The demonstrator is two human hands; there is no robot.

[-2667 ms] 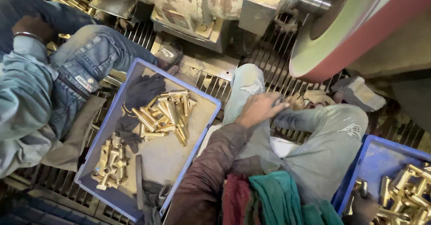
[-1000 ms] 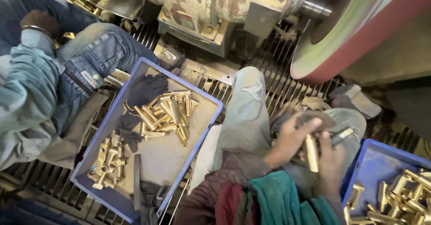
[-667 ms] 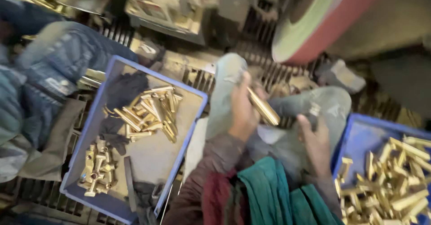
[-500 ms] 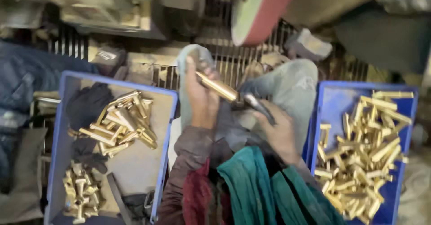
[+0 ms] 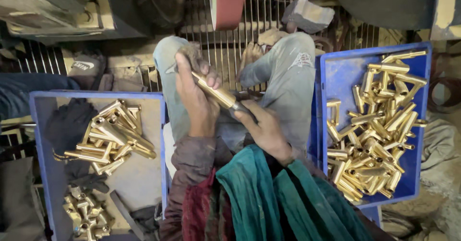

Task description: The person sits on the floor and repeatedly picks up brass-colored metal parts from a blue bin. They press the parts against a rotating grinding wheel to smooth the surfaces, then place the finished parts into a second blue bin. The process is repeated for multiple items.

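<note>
Brass tube [image 5: 214,91] sits above my knees, between two blue trays. Head view: my left hand [image 5: 194,101] has fingers wrapped round its upper end; my right hand [image 5: 261,128] fingers pinch a dark tool [image 5: 238,108] at its lower end. Left tray [image 5: 38,125] and right tray [image 5: 343,70] both hold brass pieces.

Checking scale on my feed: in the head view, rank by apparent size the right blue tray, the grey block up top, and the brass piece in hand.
1. Right blue tray
2. Grey block
3. Brass piece, partly hidden by the left hand and nearer the camera, so its rank is unsure.
</note>
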